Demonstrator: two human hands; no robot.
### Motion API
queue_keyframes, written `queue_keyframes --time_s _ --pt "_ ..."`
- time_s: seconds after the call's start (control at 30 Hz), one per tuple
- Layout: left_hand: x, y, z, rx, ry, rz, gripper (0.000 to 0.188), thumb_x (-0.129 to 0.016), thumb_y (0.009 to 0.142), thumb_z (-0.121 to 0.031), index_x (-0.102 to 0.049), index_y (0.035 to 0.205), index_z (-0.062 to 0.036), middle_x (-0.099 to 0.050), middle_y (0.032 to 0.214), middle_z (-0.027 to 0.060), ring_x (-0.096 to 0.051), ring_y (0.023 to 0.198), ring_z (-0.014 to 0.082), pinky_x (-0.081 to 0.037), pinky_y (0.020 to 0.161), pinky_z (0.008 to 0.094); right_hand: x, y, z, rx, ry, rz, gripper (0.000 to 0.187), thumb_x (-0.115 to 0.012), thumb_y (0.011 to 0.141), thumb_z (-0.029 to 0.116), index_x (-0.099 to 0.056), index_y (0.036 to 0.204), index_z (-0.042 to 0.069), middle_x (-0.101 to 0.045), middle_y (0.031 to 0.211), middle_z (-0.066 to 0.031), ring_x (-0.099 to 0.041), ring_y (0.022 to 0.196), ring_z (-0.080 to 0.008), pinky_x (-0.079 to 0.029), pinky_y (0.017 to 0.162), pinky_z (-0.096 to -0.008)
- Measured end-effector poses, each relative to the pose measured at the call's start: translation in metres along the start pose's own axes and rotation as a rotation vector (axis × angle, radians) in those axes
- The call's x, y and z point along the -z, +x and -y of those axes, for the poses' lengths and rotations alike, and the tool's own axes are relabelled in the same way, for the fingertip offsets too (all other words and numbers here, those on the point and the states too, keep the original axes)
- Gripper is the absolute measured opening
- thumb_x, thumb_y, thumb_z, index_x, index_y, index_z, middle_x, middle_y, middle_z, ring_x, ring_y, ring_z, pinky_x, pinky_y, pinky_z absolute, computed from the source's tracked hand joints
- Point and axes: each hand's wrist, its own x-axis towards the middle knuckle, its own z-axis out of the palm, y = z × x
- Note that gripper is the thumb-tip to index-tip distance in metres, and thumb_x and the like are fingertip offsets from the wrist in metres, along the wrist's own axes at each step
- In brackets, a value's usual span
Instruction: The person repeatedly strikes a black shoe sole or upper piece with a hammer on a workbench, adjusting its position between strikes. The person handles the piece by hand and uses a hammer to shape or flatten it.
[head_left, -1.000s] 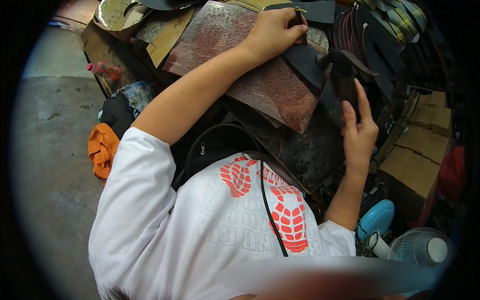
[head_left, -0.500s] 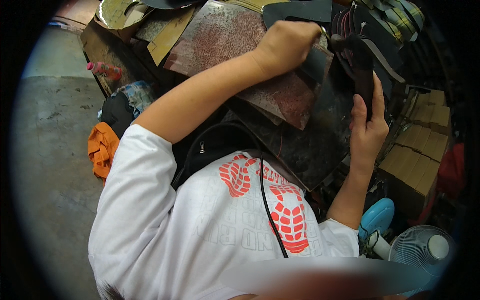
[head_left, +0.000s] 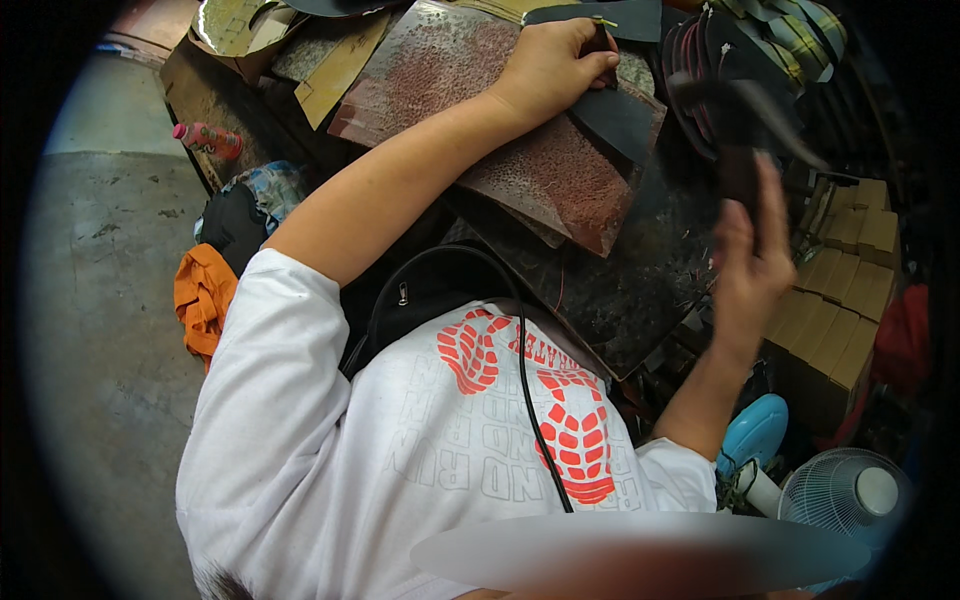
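Note:
My left hand (head_left: 555, 68) is closed around a short dark tool (head_left: 600, 45) with a yellowish top end, perhaps a punch. Its lower end meets or hovers over a dark sheet piece (head_left: 612, 122); I cannot tell which. Under that sheet lies a reddish-brown board (head_left: 440, 75) with a worn, pitted surface. My right hand (head_left: 752, 245) grips the dark handle of a hammer (head_left: 740, 175), thumb and forefinger stretched along it. The hammer's curved head (head_left: 745, 95) is blurred by motion, to the right of my left hand and apart from it.
Stacked dark shaped pieces (head_left: 700, 60) stand at the back right, beside plaid pieces (head_left: 800, 40). Brown boxes (head_left: 830, 290) sit at the right, above a fan (head_left: 845, 500). A pink bottle (head_left: 208, 140) and orange cloth (head_left: 205, 300) are at the left.
My right hand and the hammer have swung right, away from the left hand. My left hand has shifted slightly left and farther off, uncovering more of the tool and dark sheet.

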Motion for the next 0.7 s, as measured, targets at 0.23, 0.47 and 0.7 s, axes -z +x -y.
queue_keyframes --time_s 0.23,0.47,0.7 --pt "-0.004 -0.001 -0.015 -0.481 0.463 -0.035 0.014 -0.067 0.085 -0.009 -0.068 0.098 -0.0037 -0.071 0.083 0.0140 -0.071 0.079 0.0304 -0.057 0.071 0.0375 0.030 0.011 0.044 0.349 0.340 -0.457 0.051 -0.052 0.101 0.046 -0.058 0.118 -0.002 -0.064 0.086 -0.0109 -0.059 0.062 -0.0146 -0.046 0.052 -0.0240" --pt "-0.009 -0.007 -0.014 -0.480 0.495 -0.054 0.013 -0.064 0.084 -0.007 -0.067 0.096 -0.0030 -0.070 0.081 0.0146 -0.070 0.079 0.0328 -0.056 0.071 0.0401 -0.022 -0.003 -0.008 -0.211 -0.017 -0.055 0.050 -0.066 0.098 0.026 -0.053 0.146 0.024 -0.072 0.114 -0.0158 -0.072 0.082 -0.0224 -0.054 0.068 -0.0351" --pt "-0.006 0.005 0.000 0.064 -0.167 -0.012 0.015 -0.069 0.091 -0.011 -0.069 0.095 0.0038 -0.073 0.077 0.0122 -0.073 0.070 0.0136 -0.058 0.064 0.0257 -0.033 -0.018 -0.020 -0.170 -0.079 0.081 0.051 -0.067 0.097 0.025 -0.052 0.146 0.023 -0.071 0.118 -0.0178 -0.072 0.102 -0.0313 -0.056 0.080 -0.0399"
